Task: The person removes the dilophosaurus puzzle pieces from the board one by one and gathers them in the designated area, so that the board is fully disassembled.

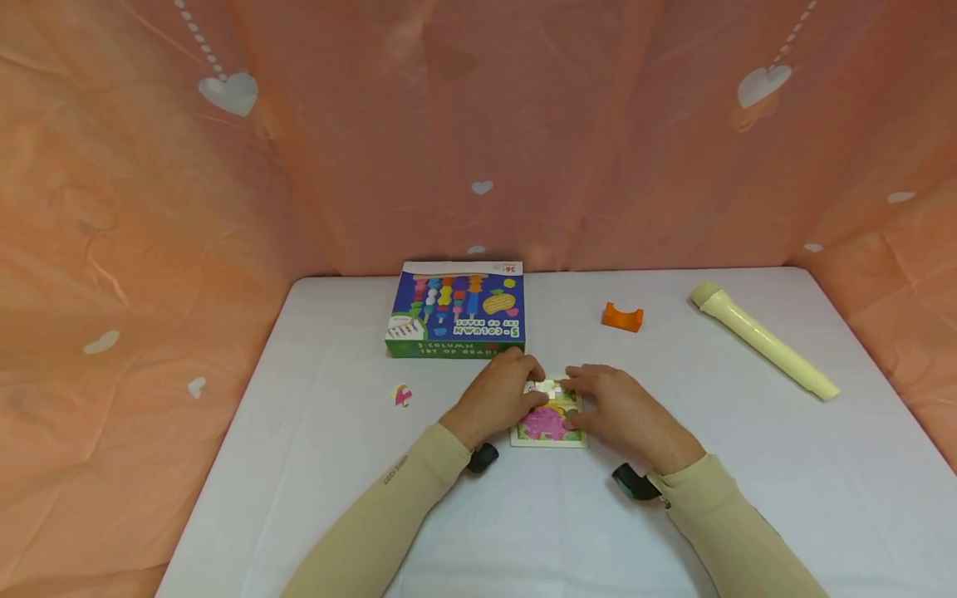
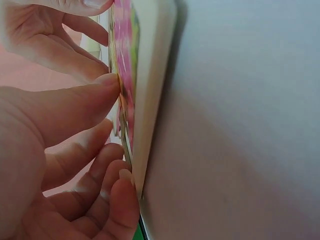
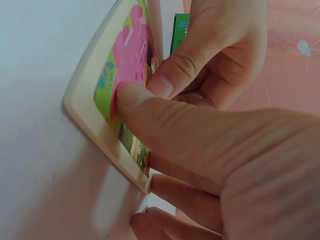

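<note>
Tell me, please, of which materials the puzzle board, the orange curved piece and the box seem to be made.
The puzzle board looks like pale wood, matte, judging by its bare, softly rounded rim. The orange curved piece may be plastic or painted wood; its even colour leaves this open. The box is probably smooth cardboard, with flat printed faces and straight edges.

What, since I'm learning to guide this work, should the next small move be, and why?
Perhaps the left hand should reach for the small loose piece: it lies apart from the puzzle board, on that hand's side, and the right hand touches the board.
</note>
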A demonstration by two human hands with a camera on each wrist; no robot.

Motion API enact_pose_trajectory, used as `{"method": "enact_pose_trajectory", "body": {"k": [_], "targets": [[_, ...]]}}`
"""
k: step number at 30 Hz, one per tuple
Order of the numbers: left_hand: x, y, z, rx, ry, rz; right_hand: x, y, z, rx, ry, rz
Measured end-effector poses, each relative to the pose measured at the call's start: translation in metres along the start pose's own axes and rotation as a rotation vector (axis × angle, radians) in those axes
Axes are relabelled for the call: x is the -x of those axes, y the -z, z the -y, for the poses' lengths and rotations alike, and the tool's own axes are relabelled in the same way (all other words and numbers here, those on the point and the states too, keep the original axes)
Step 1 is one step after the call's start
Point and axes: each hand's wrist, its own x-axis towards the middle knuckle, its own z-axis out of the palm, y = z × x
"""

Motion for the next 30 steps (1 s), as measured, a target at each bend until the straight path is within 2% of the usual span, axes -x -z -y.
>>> {"method": "enact_pose_trajectory", "body": {"k": [9, 16, 30], "targets": [[0.0003, 0.0035, -0.0007, 0.039, -0.008, 0.003, -0.0015, -0.0003, 0.0005, 0.013, 0.017, -0.009], [0.0001, 0.0022, -0.001, 0.031, -0.011, 0.006, 0.0001, -0.0003, 0.0005, 0.0, -0.015, 0.005], [-0.0015, 0.0019, 0.0045, 0.183, 0.017, -0.01, 0.0005, -0.0012, 0.0017, -0.003, -0.018, -0.004]]}}
